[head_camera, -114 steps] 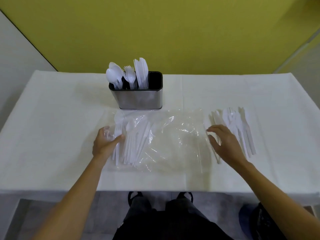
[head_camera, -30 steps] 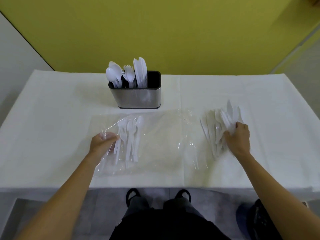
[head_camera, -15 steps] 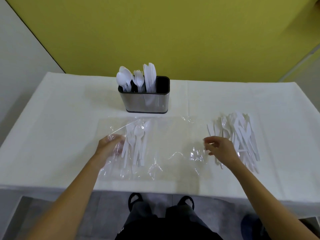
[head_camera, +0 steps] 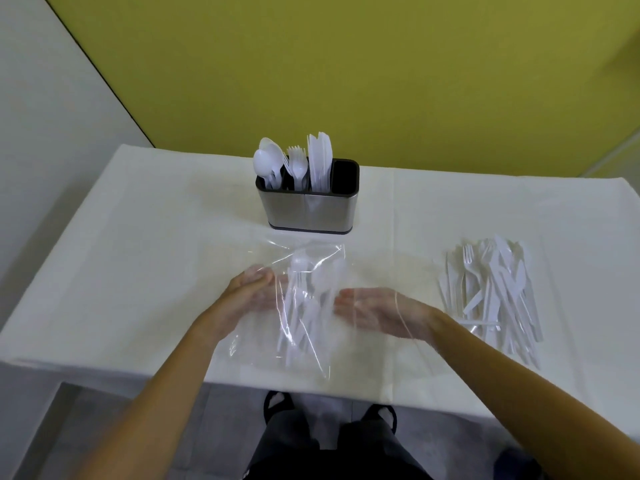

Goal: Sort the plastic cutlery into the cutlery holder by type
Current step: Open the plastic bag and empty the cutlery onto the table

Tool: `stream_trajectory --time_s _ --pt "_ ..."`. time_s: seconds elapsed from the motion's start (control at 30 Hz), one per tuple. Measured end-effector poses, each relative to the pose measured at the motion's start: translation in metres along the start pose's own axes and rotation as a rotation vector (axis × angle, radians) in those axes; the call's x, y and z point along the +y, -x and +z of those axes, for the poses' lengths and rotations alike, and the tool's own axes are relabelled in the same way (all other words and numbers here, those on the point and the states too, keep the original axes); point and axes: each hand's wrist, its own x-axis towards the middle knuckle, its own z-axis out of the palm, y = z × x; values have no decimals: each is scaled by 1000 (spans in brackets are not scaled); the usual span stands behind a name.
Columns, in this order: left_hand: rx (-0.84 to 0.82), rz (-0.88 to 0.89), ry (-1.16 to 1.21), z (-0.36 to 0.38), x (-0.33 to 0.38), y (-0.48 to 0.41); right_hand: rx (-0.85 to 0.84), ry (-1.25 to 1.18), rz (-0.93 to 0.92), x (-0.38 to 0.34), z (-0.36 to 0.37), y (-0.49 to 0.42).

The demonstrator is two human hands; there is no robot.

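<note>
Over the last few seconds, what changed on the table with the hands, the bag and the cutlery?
The right hand left the loose cutlery pile on the right and came to the middle, where both hands now cup the clear plastic bag, bunched narrower around the few pieces left inside. The left hand stayed at the bag. The cutlery holder and its spoons, forks and knives look unchanged.

Clear bag (head_camera: 311, 271) film veils both hands' fingers (head_camera: 349, 301); bagged cutlery (head_camera: 298, 317) types unclear

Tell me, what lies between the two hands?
In the head view, a bundle of white cutlery inside the clear plastic bag lies between the left hand and right hand.
</note>
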Motion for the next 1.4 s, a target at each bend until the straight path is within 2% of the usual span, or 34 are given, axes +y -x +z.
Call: stream_trajectory --time_s 0.1,0.2,0.27,0.37,0.57,0.63,0.73,0.8,0.87,1.13,1.33,1.4 --pt "-117 24 31 5 10 7 -62 -189 -24 1 9 -13" --pt "-101 37 88 3 20 12 -3 -316 -31 8 5 -22" --pt "-117 50 79 4 26 15 39 -290 -1 12 5 -25" --pt "-147 76 37 11 34 19 11 -150 44 12 14 -24" --pt "-70 177 -113 21 43 13 3 40 12 3 30 -21" --pt "-67 178 -120 20 45 13 -3 13 -47 5 32 -23" --pt "-64 176 -127 17 46 13 -87 -166 -131 11 30 -26" --pt "-65 167 -140 15 45 12 -169 -215 -145 12 29 -27" --pt "-50 158 -146 16 41 12 -172 -237 -136 9 33 -25" --pt "97 158 -122 4 23 7 -1 -352 -91 9 33 -24" --pt "344 76 -125 -22 2 -5 241 -283 -19 5 13 -13" --pt "401 56 -115 -33 -7 -8 310 -157 4 3 -2 -3"
